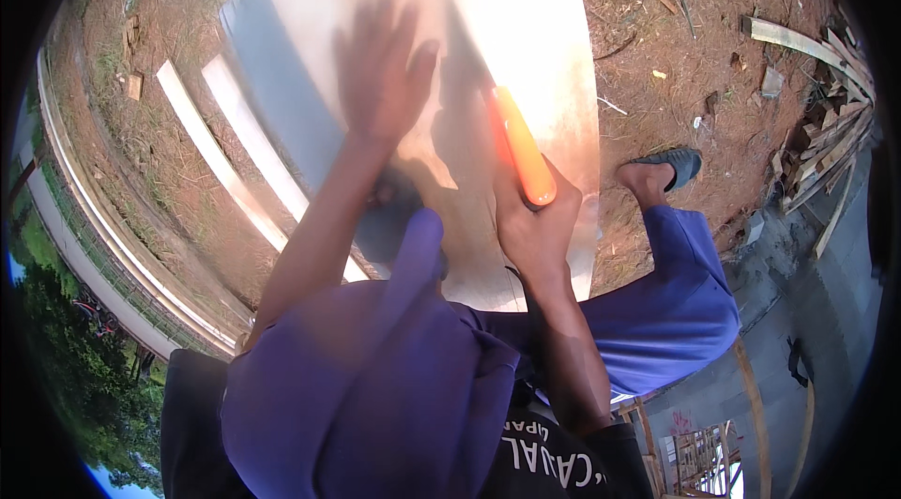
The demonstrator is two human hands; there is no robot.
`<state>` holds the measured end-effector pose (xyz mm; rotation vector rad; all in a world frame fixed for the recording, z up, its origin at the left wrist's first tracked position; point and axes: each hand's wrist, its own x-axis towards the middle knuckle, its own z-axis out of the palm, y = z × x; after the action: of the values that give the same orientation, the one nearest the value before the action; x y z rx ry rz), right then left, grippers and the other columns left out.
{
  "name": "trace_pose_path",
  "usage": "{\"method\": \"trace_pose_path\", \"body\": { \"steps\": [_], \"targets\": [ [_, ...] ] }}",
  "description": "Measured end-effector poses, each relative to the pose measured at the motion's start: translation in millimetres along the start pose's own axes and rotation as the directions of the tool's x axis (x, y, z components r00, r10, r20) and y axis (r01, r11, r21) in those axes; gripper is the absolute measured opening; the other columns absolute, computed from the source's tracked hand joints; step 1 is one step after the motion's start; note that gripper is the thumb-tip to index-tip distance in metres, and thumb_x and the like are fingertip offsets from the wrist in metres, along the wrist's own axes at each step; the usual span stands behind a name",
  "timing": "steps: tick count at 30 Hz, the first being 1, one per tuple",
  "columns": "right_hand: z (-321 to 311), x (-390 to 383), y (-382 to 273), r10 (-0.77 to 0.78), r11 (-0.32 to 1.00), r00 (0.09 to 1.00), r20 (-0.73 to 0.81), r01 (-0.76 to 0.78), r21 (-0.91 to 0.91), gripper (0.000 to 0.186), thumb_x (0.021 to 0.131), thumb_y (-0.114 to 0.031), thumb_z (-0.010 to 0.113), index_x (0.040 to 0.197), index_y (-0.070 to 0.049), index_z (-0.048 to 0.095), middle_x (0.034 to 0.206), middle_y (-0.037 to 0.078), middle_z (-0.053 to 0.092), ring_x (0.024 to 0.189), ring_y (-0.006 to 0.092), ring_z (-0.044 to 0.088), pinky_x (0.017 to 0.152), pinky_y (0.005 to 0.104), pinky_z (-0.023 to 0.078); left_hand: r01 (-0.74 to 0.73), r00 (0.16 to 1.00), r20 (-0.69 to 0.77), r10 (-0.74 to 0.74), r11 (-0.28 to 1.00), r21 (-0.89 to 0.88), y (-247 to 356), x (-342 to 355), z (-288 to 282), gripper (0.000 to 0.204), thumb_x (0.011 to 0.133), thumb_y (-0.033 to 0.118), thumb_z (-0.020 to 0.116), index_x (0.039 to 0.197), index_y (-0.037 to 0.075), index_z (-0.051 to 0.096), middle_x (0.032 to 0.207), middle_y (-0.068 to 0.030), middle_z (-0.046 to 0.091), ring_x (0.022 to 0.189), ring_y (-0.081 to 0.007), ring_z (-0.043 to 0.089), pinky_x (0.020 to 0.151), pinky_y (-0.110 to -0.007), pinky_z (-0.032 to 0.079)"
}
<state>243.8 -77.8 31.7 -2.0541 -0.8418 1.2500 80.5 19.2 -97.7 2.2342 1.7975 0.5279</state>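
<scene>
A wide, pale wooden sheet [563, 48] stretches out in front of me, its far part washed out by glare. My left hand [380, 76] lies flat on the sheet, fingers spread, holding nothing. To its right, my right hand [538, 231] is closed around a tool with a bright orange handle [526, 156]. The handle points forward and slightly left over the sheet. Glare and shadow hide the tool's working end, so its exact kind cannot be told. A thin dark line runs on the sheet near my right wrist.
Two long pale boards [221, 166] lie on the ground at left. My sandalled foot [662, 170] rests on reddish soil right of the sheet. Scrap timber [835, 133] is heaped at far right, beside a grey concrete surface [798, 288]. A fence and greenery stand far left.
</scene>
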Motion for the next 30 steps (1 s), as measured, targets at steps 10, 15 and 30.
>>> {"method": "trace_pose_path", "body": {
  "steps": [10, 15, 30],
  "targets": [
    [-97.2, -133.9, -0.4, -0.066, 0.959, 0.996, 0.058, 0.079, -0.272, 0.005, 0.080, 0.005, 0.070, 0.085, 0.005, 0.069, 0.064, 0.011, 0.063, 0.054, 0.0152, 0.062, 0.054, 0.0287, 0.049, -0.011, 1.000, -0.026, 0.011, 1.000, -0.007, -3.2, -3.8, 0.0, 0.048, 0.098, 0.036, 0.065, 0.141, 0.015, 0.062, 0.154, -0.0166, 0.049, 0.145, -0.0446, 0.040, 0.113, -0.069, 0.028],
    [10.1, 21.1, -2.0, -0.041, 0.999, 0.999, -0.018, 0.042, 0.027, 0.021, 0.083, -0.001, 0.071, 0.071, 0.001, 0.054, 0.055, 0.010, 0.053, 0.052, 0.0083, 0.048, 0.048, 0.0314, 0.040, -0.033, 0.999, -0.004, 0.033, 0.999, -0.023, 5.2, -0.6, 2.0, 0.049, 0.099, 0.036, 0.064, 0.142, 0.014, 0.061, 0.154, -0.0172, 0.049, 0.146, -0.0442, 0.038, 0.115, -0.069, 0.027],
    [-50.4, -73.7, 16.1, -0.043, 0.982, 0.997, 0.056, 0.052, -0.179, 0.008, 0.086, -0.001, 0.067, 0.083, 0.005, 0.063, 0.061, 0.004, 0.054, 0.054, 0.0085, 0.049, 0.052, 0.0289, 0.041, -0.014, 1.000, 0.000, 0.014, 0.999, -0.031, -0.5, -5.7, 4.3, 0.049, 0.098, 0.037, 0.065, 0.142, 0.014, 0.061, 0.153, -0.0181, 0.049, 0.146, -0.0447, 0.038, 0.115, -0.070, 0.026]
  ]
}}
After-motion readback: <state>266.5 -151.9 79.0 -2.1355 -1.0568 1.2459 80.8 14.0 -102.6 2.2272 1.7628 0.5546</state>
